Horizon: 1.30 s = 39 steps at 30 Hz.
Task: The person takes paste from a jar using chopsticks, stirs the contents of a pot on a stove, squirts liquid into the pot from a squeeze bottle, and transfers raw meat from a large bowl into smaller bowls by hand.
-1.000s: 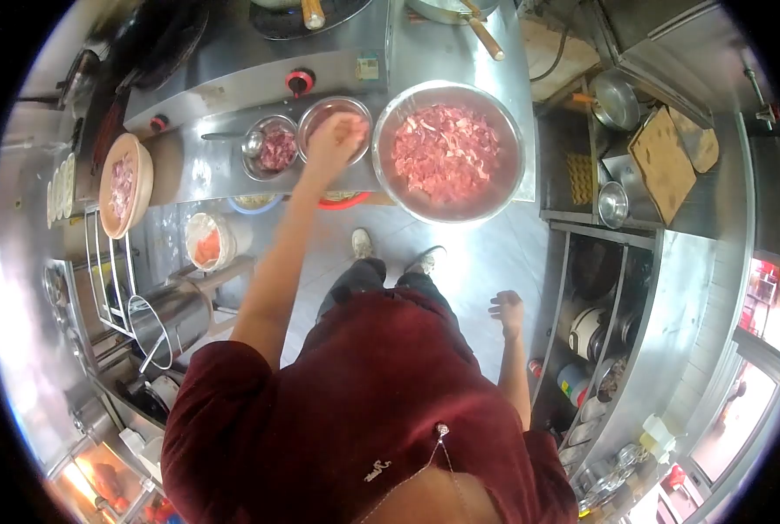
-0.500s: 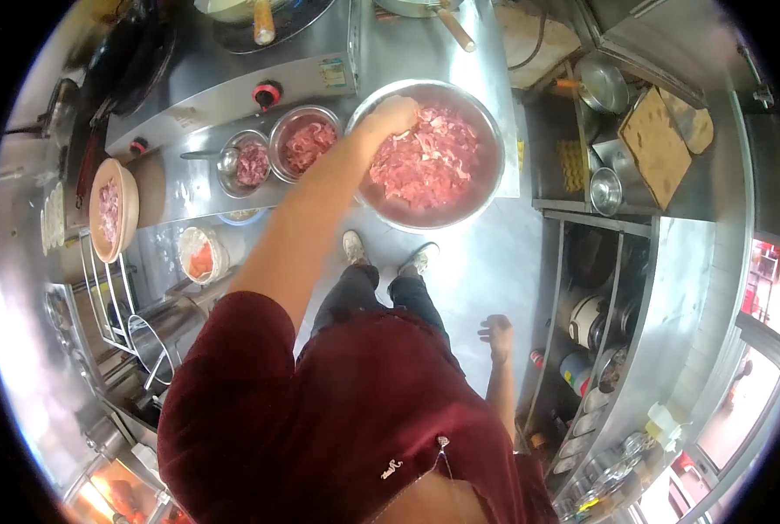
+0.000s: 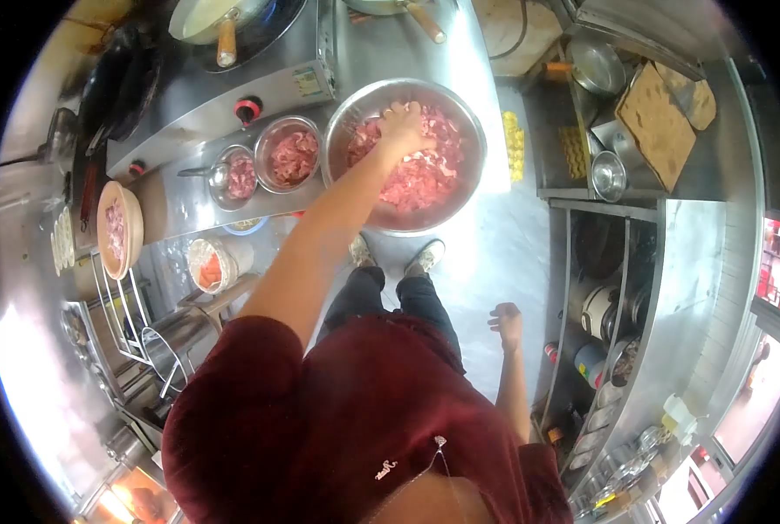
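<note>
My left hand (image 3: 405, 133) reaches into a large metal bowl (image 3: 473, 188) of raw sliced meat (image 3: 420, 181). Its fingers look spread on the meat, with no piece visibly gripped. Just left of that bowl stands a smaller metal bowl (image 3: 263, 175) with meat in it. A still smaller bowl (image 3: 218, 182) beside it holds meat and a ladle, whose handle points left. My right hand (image 3: 506, 325) hangs over the floor on the right, away from the counter, with its fingers loosely bent, apart and holding nothing.
A tan bowl of meat (image 3: 132, 229) stands at the left. Below the counter is a white bucket (image 3: 230, 262) with orange contents. Pans with wooden handles (image 3: 226, 44) lie along the back. Shelving (image 3: 687, 288) on the right holds pots and dishes.
My left hand has moved right from the middle bowl into the large bowl, then deeper over its meat. Meat now shows in the middle bowl. My right hand stays low at the right.
</note>
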Motion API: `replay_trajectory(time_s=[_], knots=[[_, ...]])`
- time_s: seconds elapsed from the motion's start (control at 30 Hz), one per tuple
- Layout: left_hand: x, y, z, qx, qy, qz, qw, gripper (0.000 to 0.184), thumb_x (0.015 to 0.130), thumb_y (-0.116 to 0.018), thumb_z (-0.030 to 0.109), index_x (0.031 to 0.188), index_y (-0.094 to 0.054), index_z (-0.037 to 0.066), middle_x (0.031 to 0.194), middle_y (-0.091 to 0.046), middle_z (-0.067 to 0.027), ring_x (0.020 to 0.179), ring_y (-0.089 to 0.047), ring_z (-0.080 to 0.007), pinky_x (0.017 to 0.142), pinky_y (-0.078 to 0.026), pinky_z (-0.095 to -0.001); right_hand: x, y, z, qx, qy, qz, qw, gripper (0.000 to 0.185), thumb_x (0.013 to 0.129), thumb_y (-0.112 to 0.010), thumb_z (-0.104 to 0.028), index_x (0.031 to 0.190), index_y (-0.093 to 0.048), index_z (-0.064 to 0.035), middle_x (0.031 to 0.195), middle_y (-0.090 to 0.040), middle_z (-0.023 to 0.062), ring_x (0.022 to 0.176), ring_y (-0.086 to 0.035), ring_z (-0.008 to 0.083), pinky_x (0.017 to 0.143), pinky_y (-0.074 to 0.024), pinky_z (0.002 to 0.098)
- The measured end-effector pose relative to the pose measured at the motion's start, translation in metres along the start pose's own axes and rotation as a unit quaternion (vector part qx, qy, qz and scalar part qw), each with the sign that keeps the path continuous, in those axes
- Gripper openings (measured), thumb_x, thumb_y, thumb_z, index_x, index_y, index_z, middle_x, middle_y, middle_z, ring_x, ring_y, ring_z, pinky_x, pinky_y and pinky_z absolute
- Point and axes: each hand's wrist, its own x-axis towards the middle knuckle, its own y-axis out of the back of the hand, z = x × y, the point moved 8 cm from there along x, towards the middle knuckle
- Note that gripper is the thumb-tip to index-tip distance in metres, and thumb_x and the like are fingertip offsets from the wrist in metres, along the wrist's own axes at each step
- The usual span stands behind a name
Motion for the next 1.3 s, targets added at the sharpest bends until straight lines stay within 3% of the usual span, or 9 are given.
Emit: replay_trajectory(time_s=[0.1,0.27,0.4,0.5,0.57,0.67,0.97,1.17,1.3], knots=[[0.015,-0.022,0.000,-0.094,-0.032,-0.095,0.991,0.064,0.067,-0.071,0.030,0.117,-0.039,0.003,0.092,-0.061,-0.0207,0.088,-0.059,-0.0353,0.078,-0.047,-0.0423,-0.008,0.010,0.002,0.020,0.006,0.009,1.000,0.020,0.084,-0.050,-0.020,0.092,-0.052,-0.0013,0.078,-0.060,0.0118,0.059,-0.060,0.0184,0.048,-0.0467,0.0266],[0.032,-0.018,-0.018,-0.231,-0.142,0.041,0.962,0.041,0.071,-0.066,0.019,0.106,-0.054,0.003,0.087,-0.061,-0.0224,0.083,-0.061,-0.0335,0.072,-0.049,-0.0401,-0.020,0.018,0.037,0.041,-0.042,0.021,0.998,0.024,0.083,-0.052,-0.022,0.093,-0.052,-0.0011,0.078,-0.060,0.0120,0.058,-0.060,0.0189,0.048,-0.0470,0.0267],[0.033,-0.029,-0.026,-0.449,-0.020,-0.209,0.869,0.062,0.069,-0.070,0.023,0.120,-0.043,0.003,0.100,-0.059,-0.0212,0.091,-0.059,-0.0266,0.072,-0.050,-0.0356,-0.026,0.018,0.054,0.044,-0.054,0.019,0.997,0.024,0.082,-0.052,-0.022,0.093,-0.051,-0.0011,0.078,-0.060,0.0123,0.058,-0.060,0.0191,0.048,-0.0471,0.0273],[0.012,-0.027,-0.004,-0.202,-0.131,-0.159,0.957,0.078,0.065,-0.074,0.030,0.126,-0.034,0.002,0.100,-0.059,-0.0221,0.091,-0.059,-0.0301,0.076,-0.049,-0.0374,-0.019,0.010,0.043,0.036,-0.048,0.005,0.998,0.022,0.082,-0.051,-0.020,0.093,-0.051,-0.0011,0.078,-0.060,0.0122,0.058,-0.060,0.0190,0.047,-0.0471,0.0273],[-0.011,-0.012,0.007,-0.042,-0.167,0.060,0.983,0.087,0.061,-0.075,0.036,0.126,-0.029,0.001,0.097,-0.058,-0.0240,0.092,-0.057,-0.0359,0.080,-0.046,-0.0400,-0.013,0.006,0.033,0.025,-0.046,-0.003,0.999,0.022,0.082,-0.050,-0.019,0.093,-0.051,-0.0012,0.078,-0.060,0.0122,0.058,-0.059,0.0187,0.047,-0.0471,0.0270],[-0.003,-0.026,-0.005,-0.196,-0.117,-0.113,0.967,0.077,0.064,-0.073,0.032,0.123,-0.031,0.005,0.095,-0.056,-0.0255,0.094,-0.055,-0.0385,0.080,-0.043,-0.0429,-0.007,0.005,0.018,0.038,-0.013,-0.004,0.999,0.018,0.082,-0.048,-0.015,0.093,-0.051,-0.0012,0.079,-0.060,0.0120,0.059,-0.059,0.0184,0.047,-0.0470,0.0274],[0.021,-0.055,-0.040,-0.344,-0.108,-0.041,0.932,0.068,0.069,-0.071,0.030,0.122,-0.035,0.008,0.104,-0.055,-0.0223,0.101,-0.053,-0.0344,0.086,-0.041,-0.0396,-0.012,0.011,0.026,0.041,-0.020,0.019,0.999,0.016,0.082,-0.048,-0.013,0.093,-0.052,-0.0012,0.079,-0.060,0.0123,0.058,-0.060,0.0192,0.047,-0.0471,0.0274],[-0.019,-0.021,-0.029,-0.235,-0.106,-0.125,0.958,0.092,0.058,-0.077,0.038,0.130,-0.029,0.006,0.113,-0.048,-0.0286,0.109,-0.047,-0.0393,0.093,-0.036,-0.0395,-0.012,0.010,0.041,0.031,-0.028,0.007,0.999,0.018,0.084,-0.050,-0.017,0.093,-0.052,-0.0015,0.079,-0.060,0.0121,0.058,-0.060,0.0191,0.048,-0.0473,0.0274],[-0.014,-0.032,-0.023,-0.185,-0.129,-0.078,0.971,0.070,0.067,-0.072,0.031,0.121,-0.036,0.006,0.112,-0.051,-0.0259,0.107,-0.048,-0.0393,0.091,-0.038,-0.0406,-0.007,0.005,0.026,0.044,-0.002,-0.004,0.999,0.019,0.084,-0.051,-0.018,0.093,-0.052,-0.0015,0.079,-0.060,0.0122,0.060,-0.060,0.0186,0.049,-0.0474,0.0270]])
